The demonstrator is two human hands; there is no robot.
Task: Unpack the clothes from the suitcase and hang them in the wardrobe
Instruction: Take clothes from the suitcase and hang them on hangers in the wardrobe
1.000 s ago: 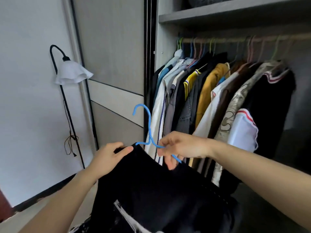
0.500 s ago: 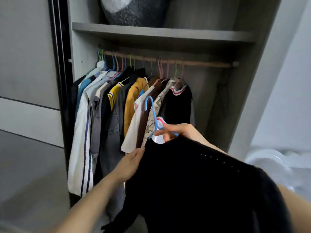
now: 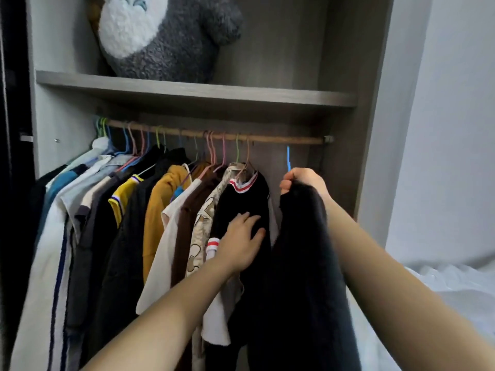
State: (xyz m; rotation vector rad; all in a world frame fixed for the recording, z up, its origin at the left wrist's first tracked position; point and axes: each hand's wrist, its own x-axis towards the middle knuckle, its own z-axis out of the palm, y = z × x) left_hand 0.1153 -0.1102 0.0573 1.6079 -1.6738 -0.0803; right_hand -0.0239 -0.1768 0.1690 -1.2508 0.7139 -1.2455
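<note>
My right hand (image 3: 304, 182) grips the neck of a blue hanger (image 3: 288, 158) that carries a dark garment (image 3: 302, 277). The hanger's hook reaches up to the wooden rail (image 3: 281, 140) near its right end; whether it sits on the rail I cannot tell. My left hand (image 3: 241, 243) presses with spread fingers against the black garment with red-and-white trim (image 3: 245, 202), the last in the hanging row. Several shirts and jackets (image 3: 120, 215) fill the rail's left and middle. The suitcase is out of view.
A grey and white plush toy (image 3: 160, 36) sits on the shelf (image 3: 201, 92) above the rail. The wardrobe's right side panel (image 3: 375, 129) stands just right of my right hand. White bedding (image 3: 442, 290) lies at lower right.
My right hand lifted the hanger with the dark garment up and right to the rail. My left hand let go of that garment and moved onto the hanging black one.
</note>
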